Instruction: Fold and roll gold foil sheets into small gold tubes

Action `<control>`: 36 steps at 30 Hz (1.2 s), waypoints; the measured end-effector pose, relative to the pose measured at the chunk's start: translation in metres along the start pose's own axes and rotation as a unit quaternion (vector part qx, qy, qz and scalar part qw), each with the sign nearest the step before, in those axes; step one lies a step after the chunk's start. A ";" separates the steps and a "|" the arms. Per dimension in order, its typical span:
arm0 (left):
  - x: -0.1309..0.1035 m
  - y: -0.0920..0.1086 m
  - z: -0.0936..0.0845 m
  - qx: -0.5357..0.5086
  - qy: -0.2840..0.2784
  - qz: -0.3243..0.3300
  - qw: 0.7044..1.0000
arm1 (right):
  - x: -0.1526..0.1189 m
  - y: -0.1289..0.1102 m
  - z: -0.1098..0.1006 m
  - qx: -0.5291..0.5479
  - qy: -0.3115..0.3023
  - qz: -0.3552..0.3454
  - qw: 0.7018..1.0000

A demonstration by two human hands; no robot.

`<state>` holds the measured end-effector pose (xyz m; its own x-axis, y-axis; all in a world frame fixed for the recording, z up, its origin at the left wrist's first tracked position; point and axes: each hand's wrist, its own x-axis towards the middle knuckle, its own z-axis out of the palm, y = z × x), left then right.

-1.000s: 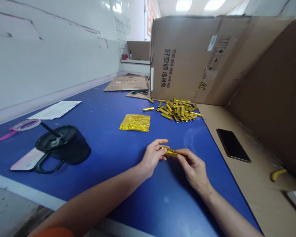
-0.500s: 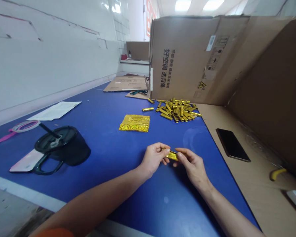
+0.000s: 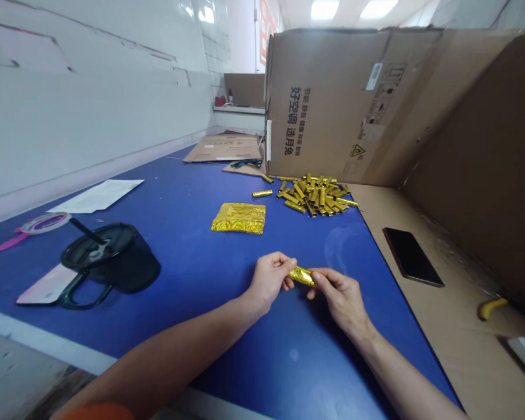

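Observation:
Between my two hands is a small gold foil piece (image 3: pixel 303 276), held above the blue table (image 3: pixel 227 268). My left hand (image 3: pixel 272 279) pinches its left end, and my right hand (image 3: pixel 339 290) grips its right end with thumb and fingers. Parts of both ends are hidden by the fingers. Beyond my hands, to the left, a flat stack of gold foil sheets (image 3: pixel 239 218) lies on the table. A heap of several short gold foil tubes (image 3: pixel 317 196) is farther back, with a single tube (image 3: pixel 262 193) lying left of it.
On the left are a dark lidded mug (image 3: pixel 131 262) with a straw, a roll of tape (image 3: pixel 46 223) and a white paper (image 3: pixel 98 196). A large cardboard box (image 3: pixel 332 111) stands behind the heap. At the right lie a black phone (image 3: pixel 412 256) and a yellow curved object (image 3: pixel 490 309).
The fingers of both hands have shifted slightly along the foil piece, and more of its gold surface shows between them. The other objects have not moved.

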<state>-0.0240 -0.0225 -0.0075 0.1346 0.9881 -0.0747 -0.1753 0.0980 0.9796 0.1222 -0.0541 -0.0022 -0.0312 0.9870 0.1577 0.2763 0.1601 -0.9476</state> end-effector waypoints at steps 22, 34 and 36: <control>0.007 0.000 -0.005 -0.053 0.034 -0.092 0.994 | 0.008 0.002 -0.006 0.085 0.012 0.043 0.995; 0.006 0.002 -0.004 0.001 0.031 -0.111 0.993 | 0.001 0.005 -0.008 -0.107 -0.015 -0.065 0.992; 0.007 0.004 -0.005 0.013 0.020 -0.109 0.994 | 0.002 0.005 -0.008 -0.069 -0.017 -0.032 0.997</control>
<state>-0.0286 -0.0143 -0.0054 0.1268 0.9477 -0.2930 -0.1217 0.3080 0.9436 0.1309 -0.0511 -0.0041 -0.0837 0.9753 0.2044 0.4030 0.2207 -0.8882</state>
